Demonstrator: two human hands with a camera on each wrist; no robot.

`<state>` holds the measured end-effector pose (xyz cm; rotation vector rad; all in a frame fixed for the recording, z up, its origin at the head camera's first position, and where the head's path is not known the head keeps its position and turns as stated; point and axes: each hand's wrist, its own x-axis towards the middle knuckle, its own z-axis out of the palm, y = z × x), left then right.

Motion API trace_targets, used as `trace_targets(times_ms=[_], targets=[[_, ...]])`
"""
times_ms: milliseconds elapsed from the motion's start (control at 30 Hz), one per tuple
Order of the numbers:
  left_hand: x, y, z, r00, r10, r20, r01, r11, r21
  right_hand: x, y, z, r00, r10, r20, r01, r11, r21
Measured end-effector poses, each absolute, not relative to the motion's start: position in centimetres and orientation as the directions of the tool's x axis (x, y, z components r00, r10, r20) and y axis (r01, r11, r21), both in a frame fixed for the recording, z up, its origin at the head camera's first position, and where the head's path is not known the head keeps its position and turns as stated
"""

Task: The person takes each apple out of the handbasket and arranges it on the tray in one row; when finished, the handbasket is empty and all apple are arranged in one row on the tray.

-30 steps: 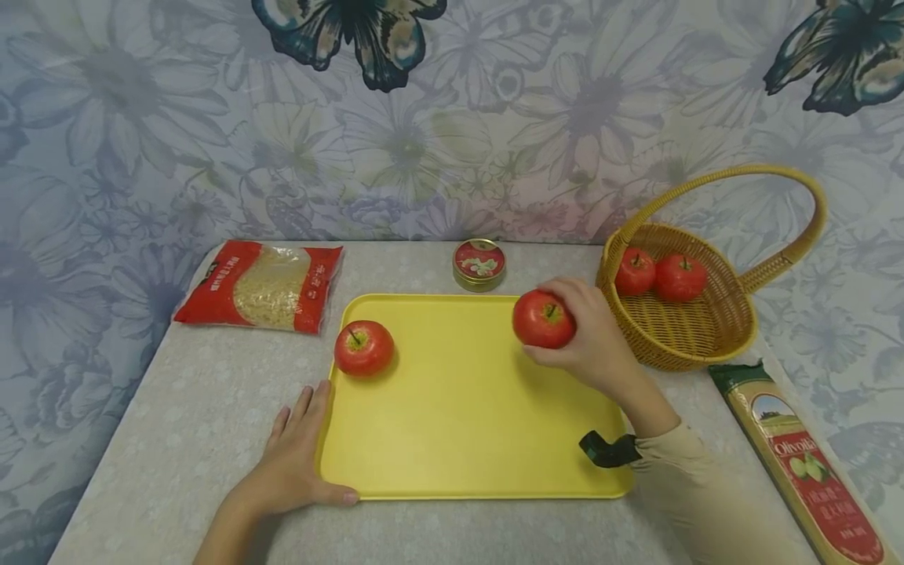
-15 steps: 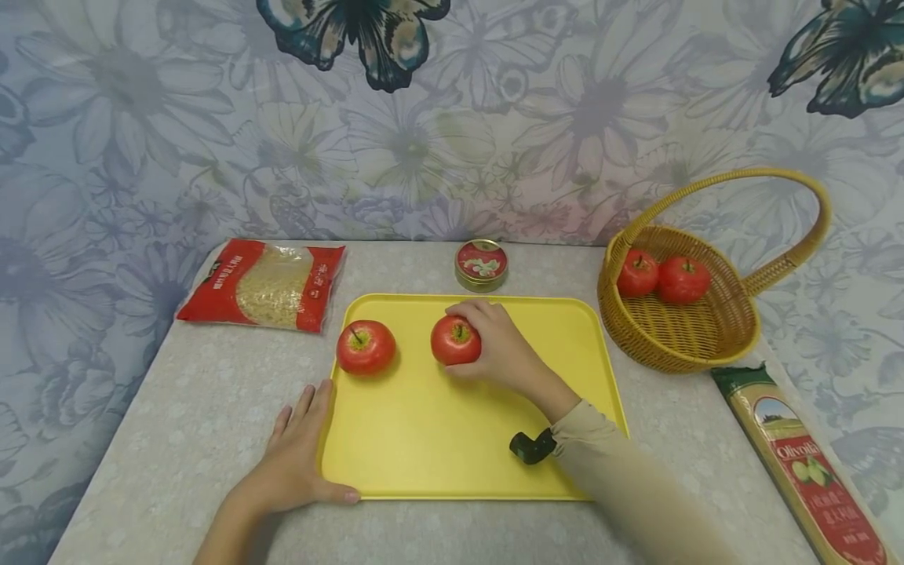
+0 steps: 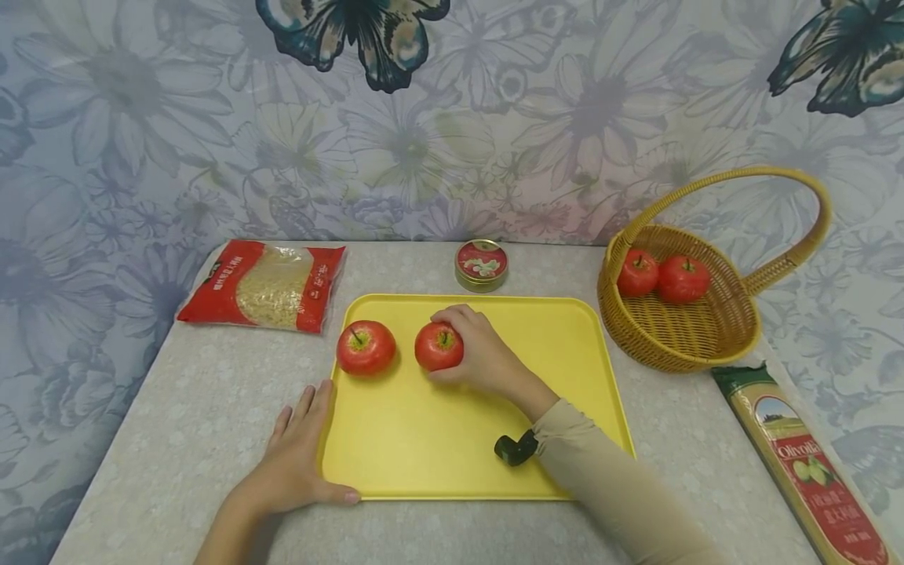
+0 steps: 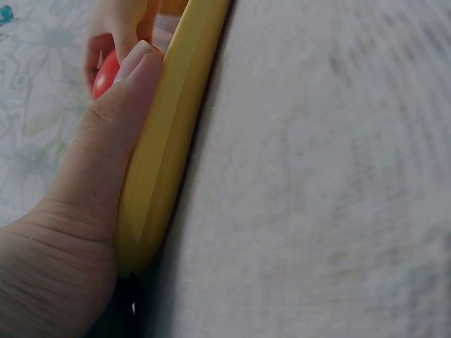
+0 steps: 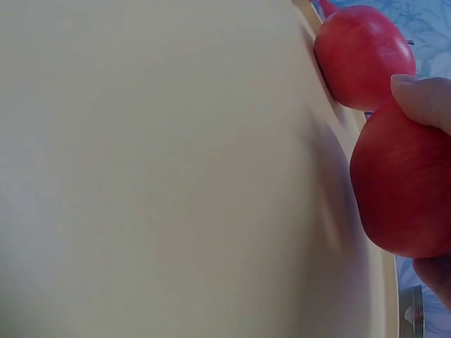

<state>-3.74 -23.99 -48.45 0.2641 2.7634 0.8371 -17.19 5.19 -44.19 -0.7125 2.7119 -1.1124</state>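
Note:
My right hand (image 3: 483,353) grips a red apple (image 3: 439,346) over the upper middle of the yellow tray (image 3: 395,463). In the right wrist view this held apple (image 5: 402,183) lies between thumb and fingers, and a shadow shows on the tray beside it. A second red apple (image 3: 366,348) rests in the tray's upper left corner, a small gap away from the held one. With fingers straight, my left hand (image 3: 293,455) rests against the tray's lower left corner. Its thumb (image 4: 106,134) lies along the tray's front edge in the left wrist view.
A wicker basket (image 3: 678,357) with two red apples (image 3: 683,279) stands right of the tray. Behind the tray is a small round tin (image 3: 481,265). A red bag (image 3: 261,286) lies at the back left, a long Olivoilà packet (image 3: 805,463) at the right.
My right hand has carried the apple leftward from the tray's right side, close to the other apple, slowing in the last half second. The left hand has stayed in place.

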Motion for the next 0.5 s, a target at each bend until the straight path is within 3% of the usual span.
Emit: trace_targets(times_ms=[500], targets=[[-3.77, -23.94, -48.54, -0.955, 0.241, -0.171, 0.107, 0.821, 0.561, -17.29, 4.61, -44.48, -0.878, -0.477, 0.038, -0.367, 0.62, -0.694]])
